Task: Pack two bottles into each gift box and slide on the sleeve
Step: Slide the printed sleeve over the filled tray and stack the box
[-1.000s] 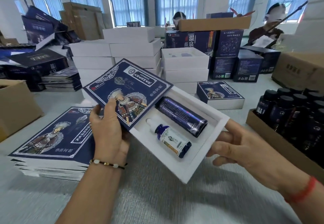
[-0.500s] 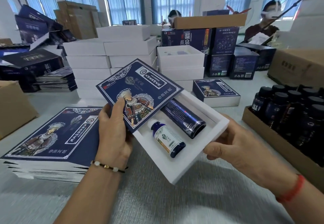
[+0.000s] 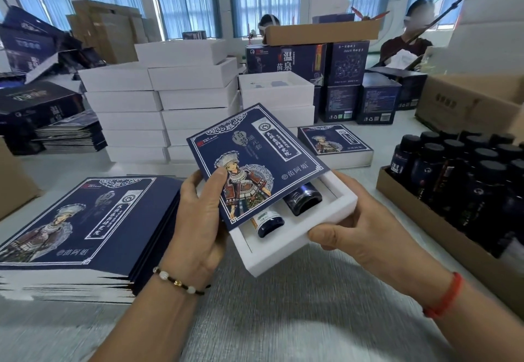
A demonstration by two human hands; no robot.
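Gripping the blue sleeve by its near-left edge, thumb on top, the left hand is holding it over most of the white gift box. Right hand is pinching the box's exposed near-right corner, so the sleeve's long axis is lying toward that hand. Both bottles are mostly hidden; only their ends are showing.

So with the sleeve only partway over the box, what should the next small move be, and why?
Probably push the sleeve on toward the right hand, which braces the white box. The left hand grips the sleeve, and the ends of both bottles are uncovered.
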